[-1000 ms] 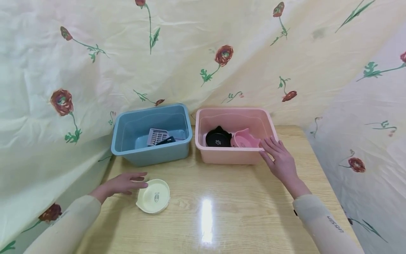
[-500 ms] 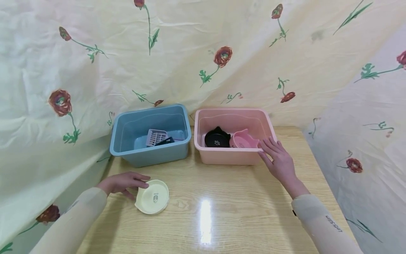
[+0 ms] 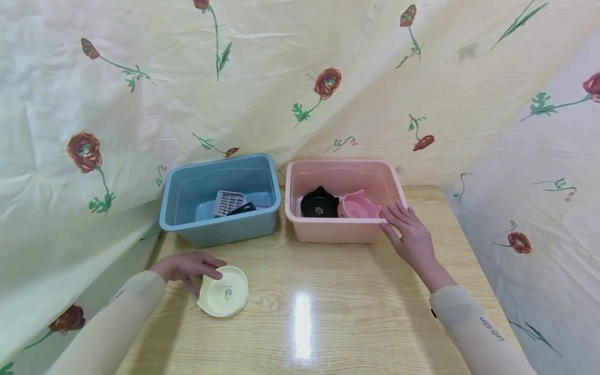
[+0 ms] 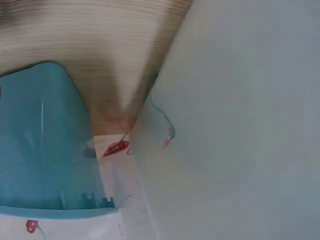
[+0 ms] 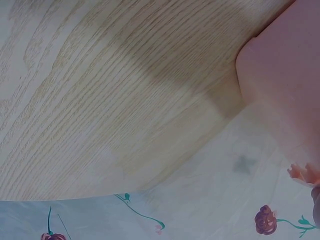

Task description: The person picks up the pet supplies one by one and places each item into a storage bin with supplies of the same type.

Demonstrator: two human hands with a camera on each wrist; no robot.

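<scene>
A shallow cream pet bowl (image 3: 224, 299) with a fish print and a pointed ear lies on the table at the front left in the head view. My left hand (image 3: 192, 266) pinches its upper left rim, fingers over the edge and thumb along the outer side. At the front right corner of the pink bin (image 3: 335, 232), my right hand (image 3: 411, 234) rests with fairly straight fingers over the rim. Inside that bin are a black cat-eared bowl (image 3: 319, 203) with a paw print and a pink cat-eared bowl (image 3: 358, 205).
Left of the pink bin stands a blue bin (image 3: 225, 229), holding a lilac slotted litter scoop (image 3: 228, 202) and a dark-handled item (image 3: 241, 208). Flower-printed cloth (image 3: 262, 78) hangs behind and along both sides of the wooden table (image 3: 262, 344).
My left hand has moved right and down onto the cream bowl's rim, its thumb now against the side. My right hand stays on the pink bin. The head view has shifted slightly.
</scene>
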